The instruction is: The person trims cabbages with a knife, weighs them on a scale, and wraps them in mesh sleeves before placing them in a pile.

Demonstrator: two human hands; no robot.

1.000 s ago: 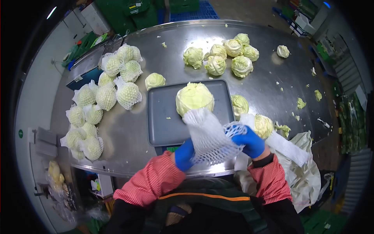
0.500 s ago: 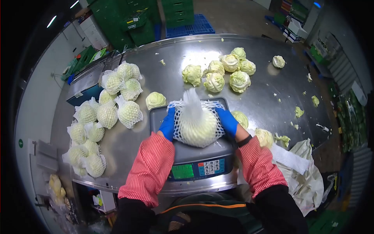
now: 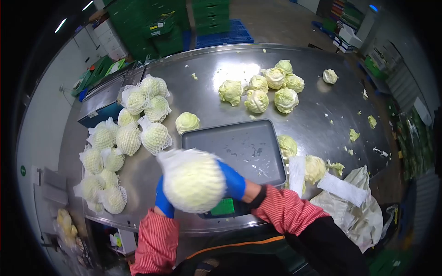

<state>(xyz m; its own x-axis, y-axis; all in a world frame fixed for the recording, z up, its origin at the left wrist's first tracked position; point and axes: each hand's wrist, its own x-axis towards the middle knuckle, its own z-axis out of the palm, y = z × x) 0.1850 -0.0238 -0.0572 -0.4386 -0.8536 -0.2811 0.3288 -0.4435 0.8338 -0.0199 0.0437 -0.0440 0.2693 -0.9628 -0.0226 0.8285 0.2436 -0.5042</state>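
Note:
Between my two blue-gloved hands is a cabbage in a white foam net [image 3: 195,183], raised in front of the scale and slightly blurred. My left hand [image 3: 163,199] grips its left side, fingers partly behind it. Against its right side presses my right hand [image 3: 233,181], fingers also partly hidden. The scale [image 3: 232,163] has a bare grey tray with wet spots and crumbs, and its green display [image 3: 223,207] is partly covered. Just beyond the tray's left corner lies a bare cabbage [image 3: 187,122].
Several netted cabbages [image 3: 128,138] are grouped at the left of the steel table [image 3: 313,124]. Bare cabbages [image 3: 257,101] sit toward the back. Right of the scale are another cabbage [image 3: 315,169], folded white foam nets [image 3: 343,188] and a pale sack [image 3: 363,221].
The netted cabbage has come off the scale tray, moving left and toward me in both hands. Its net, earlier open around the tray, is now around the cabbage.

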